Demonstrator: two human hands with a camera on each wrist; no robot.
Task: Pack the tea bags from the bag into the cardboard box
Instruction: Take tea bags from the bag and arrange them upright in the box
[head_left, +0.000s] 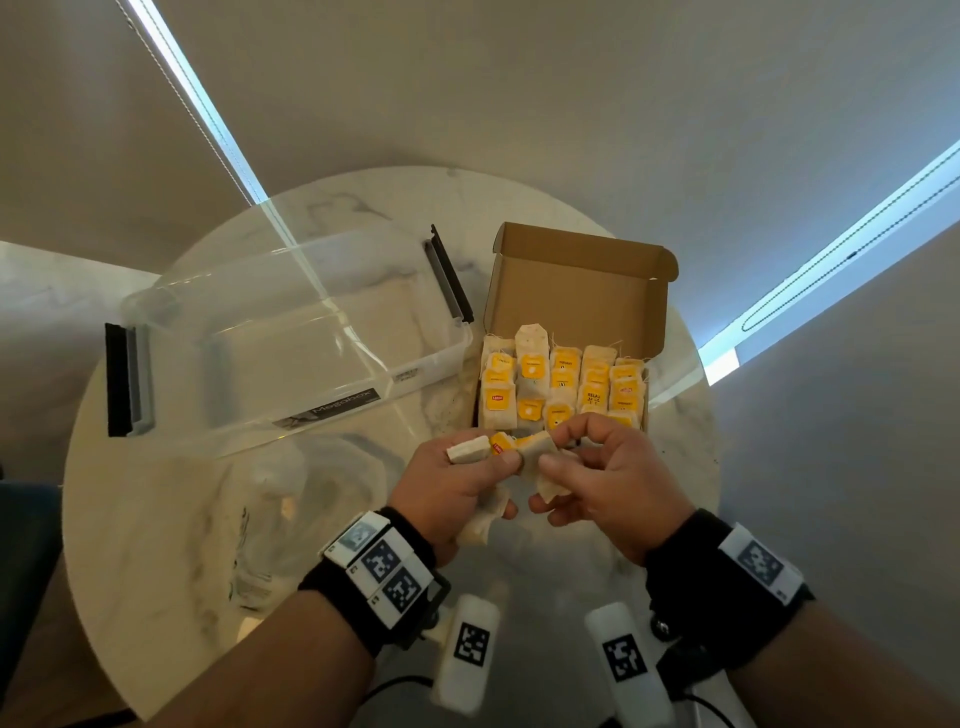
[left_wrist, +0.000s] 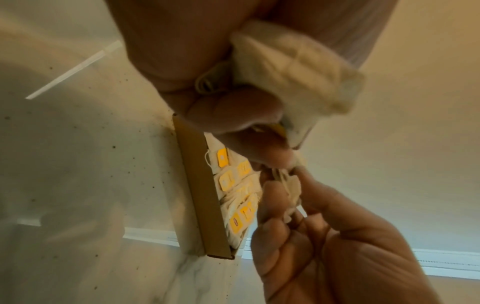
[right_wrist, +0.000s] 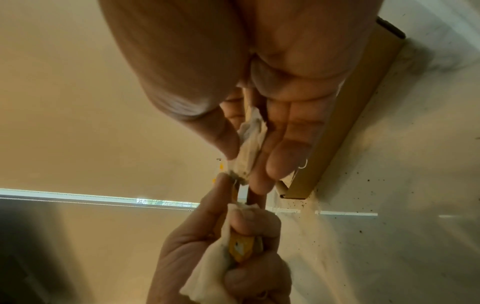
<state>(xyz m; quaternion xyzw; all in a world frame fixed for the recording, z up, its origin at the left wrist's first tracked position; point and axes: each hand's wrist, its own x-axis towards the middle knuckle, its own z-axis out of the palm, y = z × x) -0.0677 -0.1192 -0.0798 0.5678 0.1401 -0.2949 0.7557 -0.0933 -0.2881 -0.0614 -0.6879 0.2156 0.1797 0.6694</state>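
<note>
Right now both hands work just in front of the cardboard box (head_left: 576, 291), above the round marble tabletop (head_left: 171, 519). The left hand (head_left: 457, 478) is clenched around a bunch of tea bags (head_left: 498, 447): one pale bag end sticks out past its knuckles, a yellow tag shows beside it, and more paper hangs below the palm. In the left wrist view the same bunch (left_wrist: 293, 67) bulges out between the curled fingers (left_wrist: 233, 107). The right hand (head_left: 608, 483) meets it from the other side, thumb and forefinger pinching a single tea bag (right_wrist: 249, 144) at the point where it joins the bunch; the right wrist view shows that bag pressed flat between the thumb and the fingers (right_wrist: 283, 156), with the left hand (right_wrist: 233, 257) gripping a yellow tag right below.

Inside the cardboard box, whose lid stands open at the far side, rows of packed tea bags (head_left: 563, 384) with yellow tags fill the tray from wall to wall. Left of the cardboard box, touching or nearly touching its side, lies a clear plastic storage bin (head_left: 291, 343) with black clips at both ends. Nearer than the bin, left of the hands, a crumpled transparent bag (head_left: 291, 499) lies flat on the tabletop.
</note>
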